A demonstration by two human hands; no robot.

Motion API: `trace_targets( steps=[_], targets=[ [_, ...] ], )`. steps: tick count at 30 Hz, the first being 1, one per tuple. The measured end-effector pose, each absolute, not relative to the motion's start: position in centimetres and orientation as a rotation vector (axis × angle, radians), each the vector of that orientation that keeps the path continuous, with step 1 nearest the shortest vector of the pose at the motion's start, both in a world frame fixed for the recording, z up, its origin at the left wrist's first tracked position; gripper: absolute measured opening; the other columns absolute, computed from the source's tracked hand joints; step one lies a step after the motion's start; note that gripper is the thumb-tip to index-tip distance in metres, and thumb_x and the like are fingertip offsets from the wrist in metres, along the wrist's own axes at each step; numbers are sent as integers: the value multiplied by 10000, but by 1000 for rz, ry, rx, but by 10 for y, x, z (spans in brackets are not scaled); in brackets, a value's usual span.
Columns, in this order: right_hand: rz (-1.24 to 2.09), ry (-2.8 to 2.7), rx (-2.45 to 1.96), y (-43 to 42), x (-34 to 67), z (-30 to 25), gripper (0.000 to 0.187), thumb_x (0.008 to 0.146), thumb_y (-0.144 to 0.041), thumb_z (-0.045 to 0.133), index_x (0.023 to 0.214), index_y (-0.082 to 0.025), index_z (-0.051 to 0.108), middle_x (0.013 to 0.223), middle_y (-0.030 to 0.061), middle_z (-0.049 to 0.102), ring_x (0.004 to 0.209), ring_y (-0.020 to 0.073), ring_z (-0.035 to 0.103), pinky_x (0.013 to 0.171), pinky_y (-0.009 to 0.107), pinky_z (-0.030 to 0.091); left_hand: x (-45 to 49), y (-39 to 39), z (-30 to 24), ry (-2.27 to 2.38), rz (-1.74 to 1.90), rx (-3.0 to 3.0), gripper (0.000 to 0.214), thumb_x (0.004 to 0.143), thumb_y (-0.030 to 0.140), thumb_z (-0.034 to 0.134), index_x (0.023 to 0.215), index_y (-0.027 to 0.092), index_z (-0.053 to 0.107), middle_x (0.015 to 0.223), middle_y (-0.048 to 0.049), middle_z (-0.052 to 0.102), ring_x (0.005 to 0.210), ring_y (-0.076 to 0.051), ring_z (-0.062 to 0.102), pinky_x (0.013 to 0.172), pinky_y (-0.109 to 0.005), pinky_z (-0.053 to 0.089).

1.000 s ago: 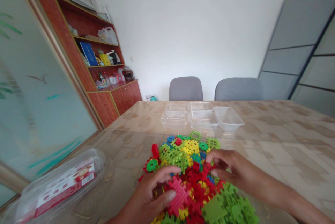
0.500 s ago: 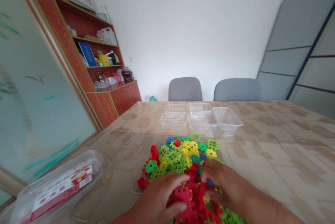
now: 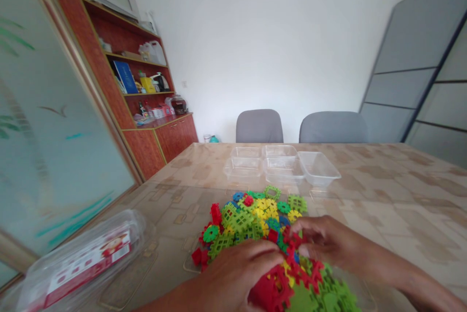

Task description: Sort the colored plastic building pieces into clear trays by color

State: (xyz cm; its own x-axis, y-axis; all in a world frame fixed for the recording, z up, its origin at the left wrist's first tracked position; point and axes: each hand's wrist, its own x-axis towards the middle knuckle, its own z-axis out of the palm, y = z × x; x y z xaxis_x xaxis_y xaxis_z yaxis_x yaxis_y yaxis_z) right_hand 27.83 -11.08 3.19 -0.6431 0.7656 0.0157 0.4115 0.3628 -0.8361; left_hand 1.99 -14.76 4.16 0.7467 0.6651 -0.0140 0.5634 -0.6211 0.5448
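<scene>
A heap of plastic building blocks lies on the table in front of me, with yellow gear-shaped pieces (image 3: 265, 209) and green lattice pieces (image 3: 239, 220) in it. My left hand (image 3: 242, 270) curls around a red square building block (image 3: 272, 290) at the near side of the heap; its fingertips are partly hidden. To the right, my right hand (image 3: 321, 236) pinches a red notched building block (image 3: 294, 240). Below that hand, more red pieces (image 3: 310, 275) spread over the green ones (image 3: 333, 295).
Several clear plastic containers (image 3: 282, 170) stand in a group beyond the heap. Stacked clear lids with a printed label (image 3: 87, 266) lie at the left. Two grey chairs (image 3: 259, 126) are behind the table (image 3: 394, 214), and a wooden shelf unit (image 3: 146, 117) stands at back left.
My right hand has moved slightly right and up, drawing red blocks apart. The left hand has shifted right over the red square block. More green pieces show at the near right.
</scene>
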Motion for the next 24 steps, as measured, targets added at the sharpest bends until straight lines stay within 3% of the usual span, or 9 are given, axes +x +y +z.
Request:
trace_targets(
  steps=[4,12,17,22,24],
  targets=[
    [1305,-2170,-1142,-107,286,29,276,900,-393,556,1056,-176,621,663,-38,515,485,54,404,378,124,327,24,-144,35,829,233,2502,624,761,472,693,1325,335,464,1301,-34,564,1142,-253,544,979,-330,425],
    [1603,-2041,-1041,-104,289,39,361,854,-487,603,1004,-160,632,734,-20,532,547,56,436,452,147,387,24,-149,37,1002,122,2388,551,712,465,716,1205,299,536,1219,-53,536,1037,-254,585,887,-320,465],
    [1695,-1971,-1079,-100,291,40,402,805,-493,664,998,-140,643,706,-35,515,527,39,420,457,140,368,23,-152,52,1179,217,2219,405,668,258,743,1018,252,539,1078,-2,606,1003,-206,581,871,-295,453],
    [1675,-1977,-1041,-97,294,40,395,828,-508,632,961,-137,627,732,-16,563,527,44,457,450,142,383,25,-148,46,897,230,2376,521,770,410,706,1236,298,502,1261,-16,574,1137,-204,548,973,-273,406],
    [1675,-1971,-1010,-95,295,38,394,847,-519,601,958,-141,619,716,-17,570,499,36,447,428,135,360,29,-148,37,778,208,2482,466,832,451,632,1248,281,511,1250,-35,583,1122,-196,559,954,-244,415]
  ],
)
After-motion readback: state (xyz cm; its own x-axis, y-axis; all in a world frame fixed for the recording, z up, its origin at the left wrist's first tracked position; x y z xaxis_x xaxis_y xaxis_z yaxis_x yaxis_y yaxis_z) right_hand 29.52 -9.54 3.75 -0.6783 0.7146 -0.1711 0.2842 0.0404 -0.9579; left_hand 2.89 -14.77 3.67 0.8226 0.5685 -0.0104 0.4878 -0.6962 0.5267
